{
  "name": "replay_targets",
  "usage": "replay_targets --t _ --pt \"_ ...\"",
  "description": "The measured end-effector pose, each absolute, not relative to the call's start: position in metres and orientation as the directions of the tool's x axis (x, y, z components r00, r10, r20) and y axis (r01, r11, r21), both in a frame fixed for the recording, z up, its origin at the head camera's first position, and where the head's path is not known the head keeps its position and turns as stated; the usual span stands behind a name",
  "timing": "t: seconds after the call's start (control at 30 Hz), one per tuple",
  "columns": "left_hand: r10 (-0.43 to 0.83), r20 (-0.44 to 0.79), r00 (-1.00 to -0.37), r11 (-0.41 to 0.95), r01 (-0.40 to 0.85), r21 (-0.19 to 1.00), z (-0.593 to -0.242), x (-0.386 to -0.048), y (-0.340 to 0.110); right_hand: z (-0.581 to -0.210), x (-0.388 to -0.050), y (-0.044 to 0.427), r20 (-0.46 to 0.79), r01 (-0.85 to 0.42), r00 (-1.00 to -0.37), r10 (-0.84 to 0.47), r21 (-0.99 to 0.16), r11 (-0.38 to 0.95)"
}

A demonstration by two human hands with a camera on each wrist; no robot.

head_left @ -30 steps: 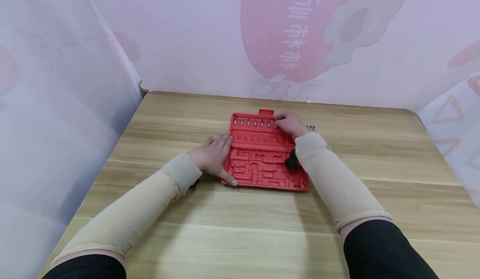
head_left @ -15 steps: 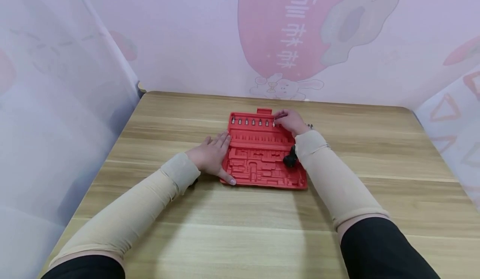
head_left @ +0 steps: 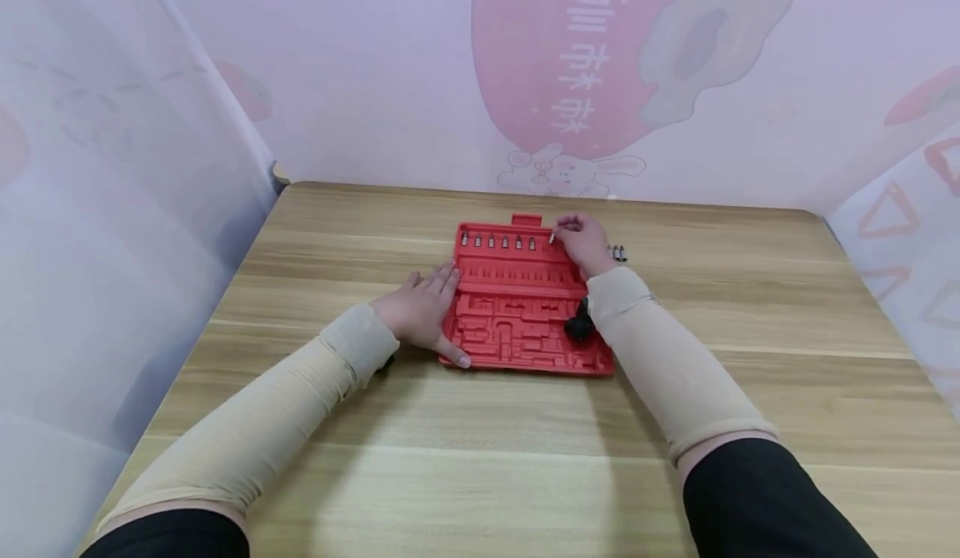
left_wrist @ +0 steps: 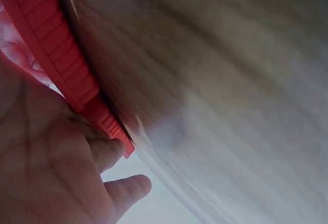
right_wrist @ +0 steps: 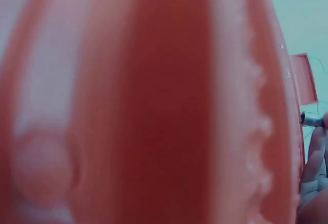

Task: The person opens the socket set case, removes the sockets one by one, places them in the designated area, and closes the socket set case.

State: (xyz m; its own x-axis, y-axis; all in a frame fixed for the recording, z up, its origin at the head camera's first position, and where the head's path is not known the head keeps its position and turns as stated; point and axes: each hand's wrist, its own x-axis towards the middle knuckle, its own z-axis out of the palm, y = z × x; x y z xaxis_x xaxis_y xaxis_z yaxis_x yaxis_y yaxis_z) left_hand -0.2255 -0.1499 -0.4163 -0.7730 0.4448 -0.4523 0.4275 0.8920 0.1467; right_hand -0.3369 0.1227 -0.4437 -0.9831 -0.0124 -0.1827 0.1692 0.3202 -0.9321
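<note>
One red plastic tool case (head_left: 517,289) lies open on the bench (head_left: 480,458), near the middle of its far edge; six metal bits (head_left: 506,242) sit along the case's far edge, while the right hand (head_left: 582,245) pinches a seventh bit (head_left: 552,238) at that row's right end, apparently unseated. Outstanding, by judgement: that piece and a few loose bits (head_left: 617,253) off the case's far-right corner. Left hand (head_left: 422,309), fingers straight and spread, touches the case's left edge.
</note>
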Motion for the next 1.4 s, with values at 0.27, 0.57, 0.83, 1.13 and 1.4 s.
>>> replay_targets --t 0.27,0.57,0.83,1.13,1.4 --pt "0.446 -0.455 -0.771 0.891 0.432 0.142 -0.418 -0.225 -0.149 -0.444 -0.337 0.133 -0.210 0.210 -0.978 0.019 -0.966 0.148" --pt "0.447 -0.451 -0.773 0.890 0.436 0.134 -0.417 -0.225 -0.148 -0.430 -0.340 0.151 -0.259 0.258 -0.966 -0.019 -0.965 0.051" --pt "0.445 -0.451 -0.774 0.892 0.428 0.146 -0.414 -0.224 -0.149 -0.422 -0.342 0.175 -0.299 0.295 -0.946 -0.126 -0.954 0.045" --pt "0.441 -0.457 -0.772 0.894 0.421 0.152 -0.416 -0.225 -0.150 -0.419 -0.341 0.205 -0.304 0.293 -0.936 -0.178 -0.952 0.089" --pt "0.438 -0.462 -0.771 0.896 0.415 0.158 -0.416 -0.225 -0.150 -0.421 -0.340 0.227 -0.300 0.272 -0.947 -0.113 -0.939 0.213"
